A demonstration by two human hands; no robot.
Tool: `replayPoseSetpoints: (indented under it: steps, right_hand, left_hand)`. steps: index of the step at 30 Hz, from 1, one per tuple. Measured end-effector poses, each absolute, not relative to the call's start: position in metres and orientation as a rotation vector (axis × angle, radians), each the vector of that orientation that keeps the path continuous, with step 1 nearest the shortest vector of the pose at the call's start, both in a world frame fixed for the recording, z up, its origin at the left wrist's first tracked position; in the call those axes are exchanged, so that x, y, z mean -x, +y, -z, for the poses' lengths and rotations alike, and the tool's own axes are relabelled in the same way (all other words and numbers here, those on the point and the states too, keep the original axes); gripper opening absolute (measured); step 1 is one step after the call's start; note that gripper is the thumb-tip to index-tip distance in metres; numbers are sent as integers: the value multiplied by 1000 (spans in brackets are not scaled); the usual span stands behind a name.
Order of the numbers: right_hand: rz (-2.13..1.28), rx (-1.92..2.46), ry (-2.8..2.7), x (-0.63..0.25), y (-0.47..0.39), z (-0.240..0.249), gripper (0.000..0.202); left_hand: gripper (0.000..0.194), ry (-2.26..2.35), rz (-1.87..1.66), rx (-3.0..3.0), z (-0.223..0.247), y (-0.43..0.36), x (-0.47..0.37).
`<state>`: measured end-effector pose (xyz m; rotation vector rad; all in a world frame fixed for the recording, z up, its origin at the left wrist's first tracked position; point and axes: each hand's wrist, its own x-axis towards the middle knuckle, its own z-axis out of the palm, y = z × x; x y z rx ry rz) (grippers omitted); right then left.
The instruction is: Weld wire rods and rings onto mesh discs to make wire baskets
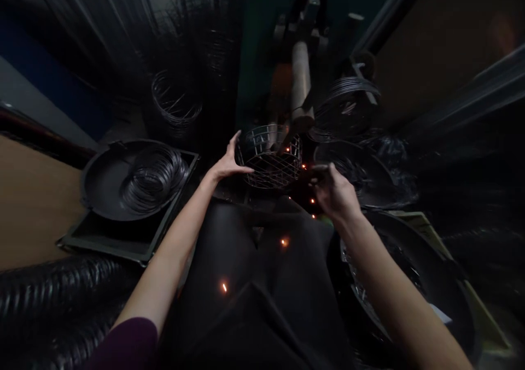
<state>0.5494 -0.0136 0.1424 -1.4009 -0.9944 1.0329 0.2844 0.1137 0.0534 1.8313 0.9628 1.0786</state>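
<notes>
A round wire basket [270, 165] sits in front of me at the lower end of a machine's metal arm [302, 83]. My left hand [227, 162] is at the basket's left side, its thumb and fingers spread apart. The thumb tip overlaps the basket's edge; whether it presses on the wire I cannot tell. To the right of the basket, apart from it, my right hand [334, 192] is closed with its fingers curled together. What it holds, if anything, is too dark and blurred to make out. Orange sparks [283, 242] fly between my hands and over my lap.
On the left, a dark round pan [102, 189] holds a stack of wire rings [153, 178]. More wire rings [176, 107] stand behind it. Stacked rings [348, 97] and a dark basin [381, 178] are at the right. Another large basin [451, 304] lies under my right forearm.
</notes>
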Motion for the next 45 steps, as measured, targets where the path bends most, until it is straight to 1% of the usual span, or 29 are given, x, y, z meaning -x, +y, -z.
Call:
replayPoseSetpoints:
  steps: [2,5,8,10,12,14,16,18,20,22,24,26,28,32,39,45]
  right_hand:
    - [-1324,1361,-960,-552,-35,-143,58]
    - [-1643,1393,-1025,-545,-56,-146,63]
    - [-1819,1389,-1190,-531,-65,-156,54]
    - [-1823,1385,-1362,-522,-63,-165,53]
    - [-1725,1386,-1519,-514,-57,-174,56]
    - [-1594,1402,-1621,-508,-46,-181,56]
    - [-1518,1452,-1709,-503,-32,-183,44]
    - [-1435,1547,-1807,-499,-21,-183,25]
    - [-1214,1654,-1950,-496,-15,-180,15]
    - [-837,1724,-2153,-494,-16,-177,18]
    - [-479,1758,-2407,-494,-23,-174,29]
    - [-242,1801,-2633,-496,-30,-171,41]
    - [-108,1825,-2774,-500,-35,-170,44]
    - [11,1770,-2817,-509,-31,-170,40]
    - [17,1644,-2710,-519,-15,-169,37]
    - [56,1651,-2740,-519,-6,-177,36]
  left_hand:
    - [138,966,-1077,-1677,-33,107,-279]
    - [129,1015,-1191,-1585,-26,99,-275]
    - [111,1058,-1265,-1749,-46,84,-268]
    - [96,1074,-1259,-1954,-68,68,-262]
    - [81,1089,-1219,-2141,-88,51,-258]
    - [74,1097,-1142,-2265,-104,36,-260]
    - [73,1096,-1053,-2338,-112,27,-266]
    - [71,1104,-987,-2386,-113,22,-275]
    - [68,1109,-966,-2413,-112,20,-283]
    - [67,1096,-962,-2420,-111,21,-290]
    - [67,1083,-963,-2406,-110,23,-295]
    - [67,1083,-960,-2381,-111,26,-300]
    - [67,1084,-956,-2361,-111,29,-305]
    - [65,1060,-953,-2360,-111,36,-312]
    - [66,1063,-978,-2321,-111,50,-316]
    - [68,1084,-986,-2316,-112,59,-318]
